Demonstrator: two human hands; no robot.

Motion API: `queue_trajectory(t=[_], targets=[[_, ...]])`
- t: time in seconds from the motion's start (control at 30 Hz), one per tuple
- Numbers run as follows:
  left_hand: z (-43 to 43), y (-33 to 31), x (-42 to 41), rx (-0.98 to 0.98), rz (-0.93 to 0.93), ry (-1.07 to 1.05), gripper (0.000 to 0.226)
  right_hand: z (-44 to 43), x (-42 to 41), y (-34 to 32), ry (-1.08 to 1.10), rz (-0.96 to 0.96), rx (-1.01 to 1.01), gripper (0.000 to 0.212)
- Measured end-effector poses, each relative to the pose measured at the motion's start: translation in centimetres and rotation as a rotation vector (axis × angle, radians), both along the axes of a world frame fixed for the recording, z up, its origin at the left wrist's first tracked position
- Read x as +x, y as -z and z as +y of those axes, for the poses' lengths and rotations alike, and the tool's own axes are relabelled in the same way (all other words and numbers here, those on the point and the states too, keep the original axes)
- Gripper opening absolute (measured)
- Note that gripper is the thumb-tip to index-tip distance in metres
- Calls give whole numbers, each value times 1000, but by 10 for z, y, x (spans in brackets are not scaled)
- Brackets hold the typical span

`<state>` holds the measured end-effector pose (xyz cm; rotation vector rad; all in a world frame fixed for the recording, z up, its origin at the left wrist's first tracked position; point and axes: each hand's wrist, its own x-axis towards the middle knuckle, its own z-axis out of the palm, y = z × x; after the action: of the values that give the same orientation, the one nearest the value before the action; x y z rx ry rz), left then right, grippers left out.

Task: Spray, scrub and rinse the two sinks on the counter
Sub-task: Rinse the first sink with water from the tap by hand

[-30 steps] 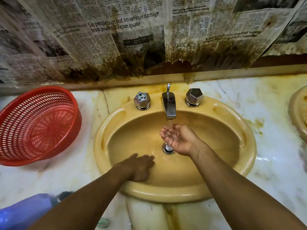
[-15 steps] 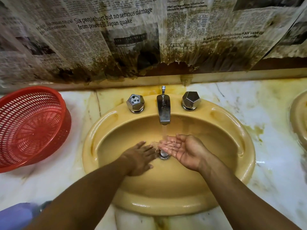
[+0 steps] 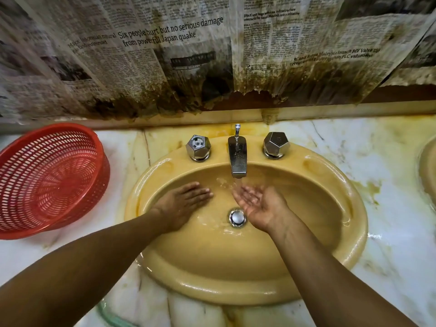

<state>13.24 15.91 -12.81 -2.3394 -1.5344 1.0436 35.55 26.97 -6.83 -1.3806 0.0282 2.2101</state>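
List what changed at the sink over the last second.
The left hand slid flat across the basin from the front wall toward the back, left of the faucet. Nothing was taken or let go. The right hand stays cupped under the running faucet; the red basket is unmoved.

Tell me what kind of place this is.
Probably a shared washroom, rather run-down: a yellow sink with a running tap set in a stained marble counter, a second sink at the right edge, and stained newspaper covering the wall.
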Motion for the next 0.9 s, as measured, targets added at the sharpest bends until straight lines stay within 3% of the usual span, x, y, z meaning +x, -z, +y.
queue_trajectory(t=[0.17,0.27,0.37,0.47,0.57,0.77,0.9], targets=[[5,-18,-4,96,104,5,70,-7,-14,-13,-7,62,-47,30],[-3,-10,1,3,122,-90,69,-21,-31,-27,-235,150,43,37],[-24,2,18,-84,-81,-297,66,-31,-30,-19,-344,32,91,38],[-40,8,47,-299,-298,-544,72,-22,-10,0,-183,-75,24,33],[-43,14,59,-510,-355,-578,75,-8,3,7,-133,-120,22,36],[-43,5,30,-175,-124,-456,71,-5,5,3,-156,-96,45,33],[-42,4,37,-203,-128,-465,71,-25,-12,-12,-287,-109,196,32]])
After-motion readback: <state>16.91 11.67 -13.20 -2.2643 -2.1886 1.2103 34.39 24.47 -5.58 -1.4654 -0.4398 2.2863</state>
